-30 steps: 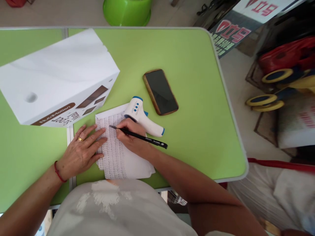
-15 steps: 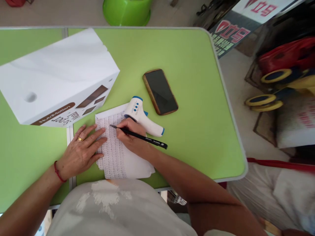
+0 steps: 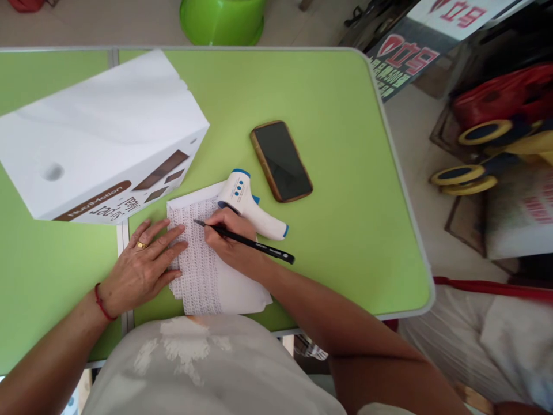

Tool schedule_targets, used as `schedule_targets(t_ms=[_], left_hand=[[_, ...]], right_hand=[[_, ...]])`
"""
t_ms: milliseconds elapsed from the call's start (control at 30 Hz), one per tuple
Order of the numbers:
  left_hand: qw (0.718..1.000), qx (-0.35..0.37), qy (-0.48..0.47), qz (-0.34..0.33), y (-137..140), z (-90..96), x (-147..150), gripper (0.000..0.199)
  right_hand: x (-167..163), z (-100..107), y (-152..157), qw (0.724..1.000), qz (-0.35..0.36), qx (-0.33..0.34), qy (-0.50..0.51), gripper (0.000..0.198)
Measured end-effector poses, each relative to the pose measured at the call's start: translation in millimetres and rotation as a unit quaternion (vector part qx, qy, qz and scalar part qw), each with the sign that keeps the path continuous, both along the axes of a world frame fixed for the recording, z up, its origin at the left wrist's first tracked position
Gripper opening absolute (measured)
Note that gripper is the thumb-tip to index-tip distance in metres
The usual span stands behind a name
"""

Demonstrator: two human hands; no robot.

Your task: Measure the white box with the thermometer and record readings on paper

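Sheets of paper [image 3: 199, 282] covered in rows of small handwriting lie on the green table in front of me. My left hand [image 3: 147, 262], with a ring and a red wrist cord, rests flat with its fingertips on the paper's left edge. A black pen [image 3: 254, 244] is gripped in my right hand [image 3: 231, 233], its tip at the writing near the upper middle of the sheet. Just beyond that hand a white and blue infrared thermometer [image 3: 253, 210] lies on the paper's upper right part. A dark-screened phone [image 3: 283, 161] in a brown case lies farther back.
A large white box [image 3: 108, 121] stands on the left of the green table [image 3: 345, 173]. Behind the table is a green plastic stool or bucket [image 3: 222, 23]. To the right are a printed sign [image 3: 406, 57], a red bag [image 3: 505, 95] and yellow-and-blue rings [image 3: 486, 132].
The pen's back end has dipped very slightly and its tip has shifted a touch. My left hand, the paper and the other things have stayed in place.
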State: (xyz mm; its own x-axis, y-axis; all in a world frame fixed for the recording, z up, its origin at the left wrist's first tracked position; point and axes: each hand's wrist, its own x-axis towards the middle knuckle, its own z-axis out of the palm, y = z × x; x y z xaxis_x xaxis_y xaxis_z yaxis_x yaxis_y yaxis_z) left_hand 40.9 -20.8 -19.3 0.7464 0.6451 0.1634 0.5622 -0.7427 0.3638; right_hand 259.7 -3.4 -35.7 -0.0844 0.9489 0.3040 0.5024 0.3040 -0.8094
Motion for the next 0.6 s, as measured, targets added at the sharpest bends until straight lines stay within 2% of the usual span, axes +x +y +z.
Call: schedule_targets(t_ms=[233, 600], left_hand=[[1.000, -0.007, -0.013, 0.005, -0.8, -1.4, -0.7, 0.036], [1.000, -0.005, -0.006, 0.003, -0.4, 0.0, 0.0, 0.036]], right_hand=[[0.7, 0.1, 0.0, 1.000, -0.006, -0.019, 0.018, 0.010], [-0.9, -2.1, -0.5, 1.000, 0.007, -0.013, 0.025, 0.011]])
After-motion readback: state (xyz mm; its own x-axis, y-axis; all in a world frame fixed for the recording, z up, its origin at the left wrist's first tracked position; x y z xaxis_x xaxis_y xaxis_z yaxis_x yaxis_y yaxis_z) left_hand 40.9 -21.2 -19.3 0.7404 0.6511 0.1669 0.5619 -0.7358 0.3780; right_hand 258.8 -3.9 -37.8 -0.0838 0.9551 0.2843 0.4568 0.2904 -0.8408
